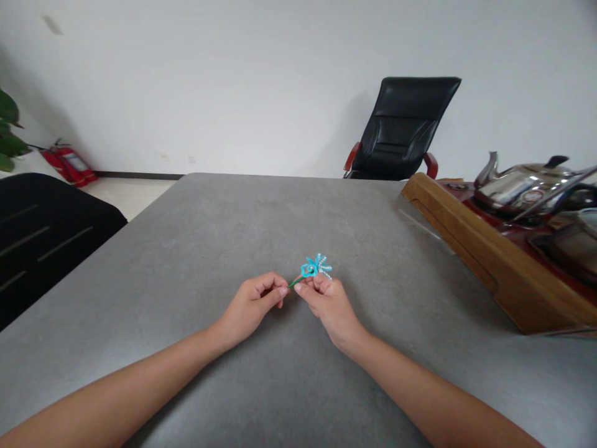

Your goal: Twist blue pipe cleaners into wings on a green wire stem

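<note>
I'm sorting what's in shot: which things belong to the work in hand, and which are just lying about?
In use:
blue beaded flower
its green stem, held by the left hand and right hand

Just about:
metal teapot
wooden tray
black chair with red armrests
red fire extinguisher
green leaves

Table [298, 211] under both hands, tray [494, 267] on R side of tabletop, kettle [527, 186] on tray, office chair [405, 124] behind table, ahead R of hands, extinguishers [69, 165] on floor far L, second chair [56, 230] L of table
</note>
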The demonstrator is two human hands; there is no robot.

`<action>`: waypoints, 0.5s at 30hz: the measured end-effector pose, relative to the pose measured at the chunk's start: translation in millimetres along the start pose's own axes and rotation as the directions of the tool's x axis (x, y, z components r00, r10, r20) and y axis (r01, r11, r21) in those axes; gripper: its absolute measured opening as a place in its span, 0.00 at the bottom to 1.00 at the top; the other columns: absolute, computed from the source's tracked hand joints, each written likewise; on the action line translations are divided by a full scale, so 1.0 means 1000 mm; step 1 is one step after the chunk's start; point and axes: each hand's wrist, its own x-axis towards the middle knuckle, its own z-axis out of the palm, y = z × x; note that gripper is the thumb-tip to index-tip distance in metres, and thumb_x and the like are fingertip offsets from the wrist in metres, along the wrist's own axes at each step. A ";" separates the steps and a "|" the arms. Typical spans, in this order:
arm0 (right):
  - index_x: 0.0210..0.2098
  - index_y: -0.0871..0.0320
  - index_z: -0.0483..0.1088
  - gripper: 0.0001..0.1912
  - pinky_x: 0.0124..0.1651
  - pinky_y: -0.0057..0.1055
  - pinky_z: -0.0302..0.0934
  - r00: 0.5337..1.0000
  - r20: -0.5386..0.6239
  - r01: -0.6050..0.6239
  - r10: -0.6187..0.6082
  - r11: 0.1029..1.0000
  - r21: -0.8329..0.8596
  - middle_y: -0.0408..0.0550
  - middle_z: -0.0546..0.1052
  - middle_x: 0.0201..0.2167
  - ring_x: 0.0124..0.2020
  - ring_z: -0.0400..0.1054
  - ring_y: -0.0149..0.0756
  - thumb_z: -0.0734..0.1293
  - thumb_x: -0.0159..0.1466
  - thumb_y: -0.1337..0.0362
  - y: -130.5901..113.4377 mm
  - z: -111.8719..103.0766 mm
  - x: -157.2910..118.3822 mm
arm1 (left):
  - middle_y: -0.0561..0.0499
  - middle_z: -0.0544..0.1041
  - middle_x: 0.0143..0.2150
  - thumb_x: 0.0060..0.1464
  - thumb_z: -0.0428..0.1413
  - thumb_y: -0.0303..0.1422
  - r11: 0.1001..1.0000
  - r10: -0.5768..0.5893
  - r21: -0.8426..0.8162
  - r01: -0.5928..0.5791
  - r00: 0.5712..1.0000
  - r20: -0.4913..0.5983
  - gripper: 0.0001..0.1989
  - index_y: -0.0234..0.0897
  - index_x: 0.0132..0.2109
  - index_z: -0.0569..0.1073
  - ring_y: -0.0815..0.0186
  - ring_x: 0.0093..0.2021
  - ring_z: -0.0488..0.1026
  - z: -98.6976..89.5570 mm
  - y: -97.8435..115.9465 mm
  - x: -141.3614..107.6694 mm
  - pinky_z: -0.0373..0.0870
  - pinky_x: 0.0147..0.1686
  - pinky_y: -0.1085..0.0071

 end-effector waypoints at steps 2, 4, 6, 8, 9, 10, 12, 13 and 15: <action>0.29 0.59 0.68 0.12 0.20 0.26 0.39 1.000 0.000 0.002 -0.002 1.000 0.002 0.37 0.61 0.20 0.18 0.43 0.24 0.68 0.56 0.56 0.000 0.000 0.000 | 0.55 0.66 0.24 0.57 0.51 0.37 1.000 -0.003 -0.002 0.004 1.000 0.004 0.12 0.34 0.31 0.68 0.70 0.27 0.61 0.000 0.001 0.000 0.57 0.30 0.75; 0.28 0.59 0.68 0.11 0.20 0.26 0.39 1.000 -0.004 0.013 -0.013 1.000 0.004 0.37 0.61 0.20 0.18 0.44 0.24 0.68 0.56 0.56 0.000 0.000 0.000 | 0.55 0.66 0.24 0.57 0.50 0.38 1.000 -0.014 -0.003 0.014 1.000 0.004 0.12 0.34 0.30 0.69 0.70 0.27 0.60 0.000 0.002 0.000 0.56 0.30 0.75; 0.28 0.58 0.67 0.11 0.20 0.26 0.39 1.000 -0.009 0.025 -0.025 1.000 0.004 0.37 0.61 0.19 0.18 0.45 0.24 0.68 0.56 0.56 -0.001 0.000 0.000 | 0.55 0.65 0.24 0.57 0.50 0.38 1.000 -0.030 -0.002 0.030 1.000 0.006 0.13 0.34 0.30 0.69 0.70 0.26 0.60 0.000 0.002 0.000 0.56 0.29 0.75; 0.28 0.58 0.67 0.12 0.20 0.26 0.39 1.000 -0.008 0.028 -0.028 1.000 -0.001 0.36 0.60 0.18 0.17 0.45 0.24 0.68 0.56 0.56 -0.001 0.000 0.000 | 0.55 0.65 0.24 0.57 0.50 0.39 0.999 -0.038 -0.002 0.038 0.999 0.011 0.13 0.34 0.31 0.70 0.70 0.26 0.59 0.000 0.001 0.001 0.55 0.28 0.75; 0.28 0.58 0.67 0.12 0.20 0.26 0.39 1.000 -0.007 0.027 -0.027 1.000 -0.005 0.36 0.60 0.18 0.17 0.44 0.24 0.68 0.56 0.56 0.000 0.000 0.000 | 0.55 0.65 0.24 0.57 0.50 0.39 0.999 -0.040 -0.002 0.040 0.999 0.014 0.13 0.34 0.31 0.70 0.70 0.26 0.59 0.001 0.001 0.001 0.55 0.28 0.75; 0.28 0.58 0.66 0.12 0.20 0.26 0.38 1.000 -0.006 0.026 -0.026 1.000 -0.007 0.36 0.59 0.18 0.17 0.44 0.24 0.68 0.56 0.56 0.000 0.000 0.000 | 0.55 0.65 0.24 0.57 0.50 0.39 0.999 -0.040 -0.005 0.040 0.999 0.017 0.13 0.34 0.31 0.70 0.70 0.25 0.58 0.000 0.000 0.001 0.54 0.27 0.75; 0.28 0.58 0.66 0.12 0.19 0.26 0.37 1.000 -0.004 0.025 -0.025 1.000 -0.011 0.35 0.58 0.18 0.17 0.43 0.23 0.68 0.56 0.55 0.000 0.000 0.000 | 0.55 0.65 0.24 0.57 0.50 0.39 0.999 -0.041 -0.016 0.041 0.999 0.020 0.13 0.34 0.30 0.69 0.71 0.25 0.58 0.000 0.000 0.001 0.54 0.27 0.76; 0.28 0.58 0.66 0.12 0.19 0.26 0.37 1.000 -0.004 0.024 -0.024 1.000 -0.014 0.35 0.58 0.17 0.17 0.43 0.23 0.68 0.57 0.55 0.000 0.000 0.000 | 0.55 0.65 0.24 0.57 0.50 0.40 0.999 -0.044 -0.021 0.044 0.999 0.022 0.13 0.34 0.30 0.69 0.71 0.25 0.57 0.000 -0.001 0.000 0.53 0.26 0.76; 0.27 0.58 0.66 0.12 0.19 0.25 0.37 1.000 -0.007 0.023 -0.023 1.000 -0.019 0.35 0.58 0.17 0.17 0.43 0.24 0.68 0.57 0.55 0.001 0.000 0.000 | 0.56 0.65 0.24 0.57 0.50 0.40 0.998 -0.049 -0.035 0.050 0.999 0.022 0.13 0.34 0.30 0.69 0.72 0.24 0.56 0.000 0.000 0.000 0.52 0.25 0.76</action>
